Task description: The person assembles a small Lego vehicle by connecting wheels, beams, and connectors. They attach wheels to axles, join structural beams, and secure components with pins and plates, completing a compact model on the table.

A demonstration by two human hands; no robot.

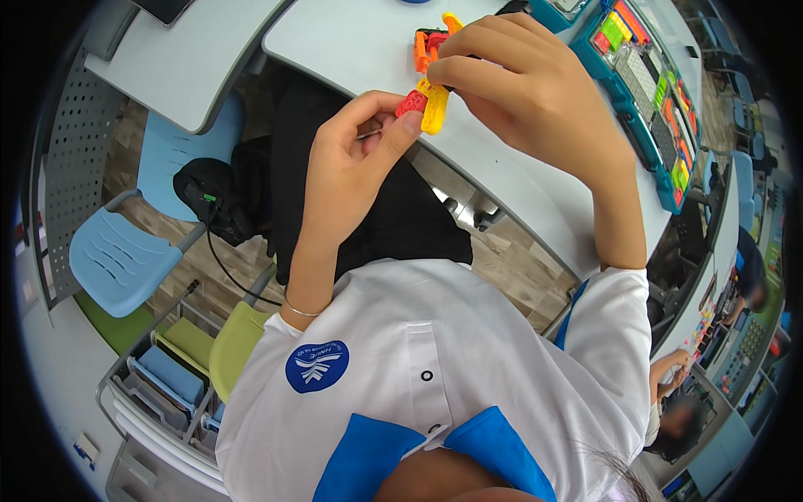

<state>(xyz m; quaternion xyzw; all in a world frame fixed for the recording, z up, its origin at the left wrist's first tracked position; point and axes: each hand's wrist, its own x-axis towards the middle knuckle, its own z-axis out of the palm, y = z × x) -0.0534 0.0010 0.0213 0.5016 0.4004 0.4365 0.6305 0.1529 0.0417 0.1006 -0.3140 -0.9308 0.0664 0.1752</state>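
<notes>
Table edge: the white table (523, 180) runs slantwise below both hands, its grey near edge passing from upper left to lower right, with the black trousers (389, 222) on the near side of it.
Open room: bare white tabletop spreads below the right hand (531, 92) and along its forearm; the left hand (351, 159) is over the lap, on the near side of the edge.
Right-hand limit: a teal tray (669, 199) full of coloured bricks stands to the right of the right wrist, just beside it.
Left-hand limit: a second white table (196, 63) lies to the left, well apart from the left hand, with a blue chair (125, 259) and a black bag (205, 192) below it.
Brick pieces: a red piece (410, 104) sits at the left fingertips, against a yellow piece (434, 112) that slants between the hands; an orange piece (420, 52) shows just above, by the right fingers.
Left grip: thumb and forefinger pinch the red piece, the thumb tip reaching the yellow one.
Right grip: fingers bend over the yellow piece's upper end, near a dark bit; the thumb is hidden, so whether they pinch cannot be told.
</notes>
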